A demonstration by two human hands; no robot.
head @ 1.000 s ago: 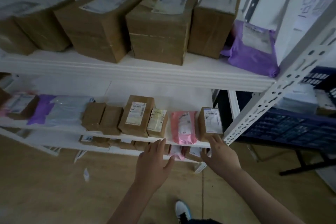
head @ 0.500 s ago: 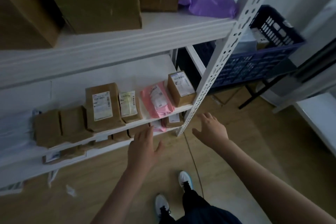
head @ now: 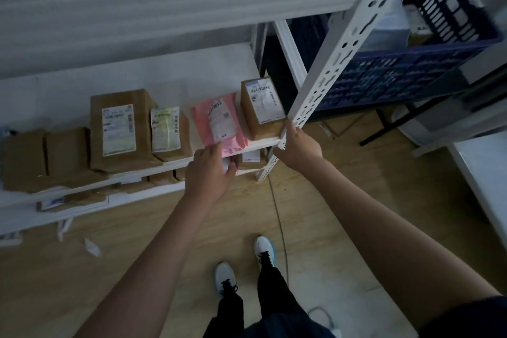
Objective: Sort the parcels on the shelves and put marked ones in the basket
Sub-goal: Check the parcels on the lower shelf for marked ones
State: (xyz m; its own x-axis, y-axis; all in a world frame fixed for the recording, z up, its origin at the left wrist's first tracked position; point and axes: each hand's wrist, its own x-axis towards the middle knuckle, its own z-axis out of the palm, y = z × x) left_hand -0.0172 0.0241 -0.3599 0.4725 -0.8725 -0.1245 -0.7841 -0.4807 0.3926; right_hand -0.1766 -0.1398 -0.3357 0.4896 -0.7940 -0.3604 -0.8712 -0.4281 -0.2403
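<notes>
A pink parcel (head: pixel 219 121) with a white label lies on the middle shelf (head: pixel 153 166), its front edge hanging over the rim. My left hand (head: pixel 211 173) pinches that edge, fingers on top and thumb beneath. To its right stands a small brown box (head: pixel 262 107) with a barcode label. My right hand (head: pixel 299 147) presses against the shelf corner and the white post (head: pixel 343 44) just below that box; its fingertips are hidden. The blue basket (head: pixel 384 82) sits on a stand to the right, behind the post, with parcels inside.
Left of the pink parcel stand a labelled brown box (head: pixel 120 129), a smaller one (head: pixel 168 132) and two plain brown boxes (head: pixel 46 153). More parcels lie on the lowest shelf (head: pixel 82 199). Paper scraps (head: pixel 92 247) and a cable (head: pixel 277 217) lie on the wooden floor.
The view has tilted down and moved closer. My left hand moved up from below the shelf onto the pink parcel's edge, and my right hand reached forward to the shelf corner.
</notes>
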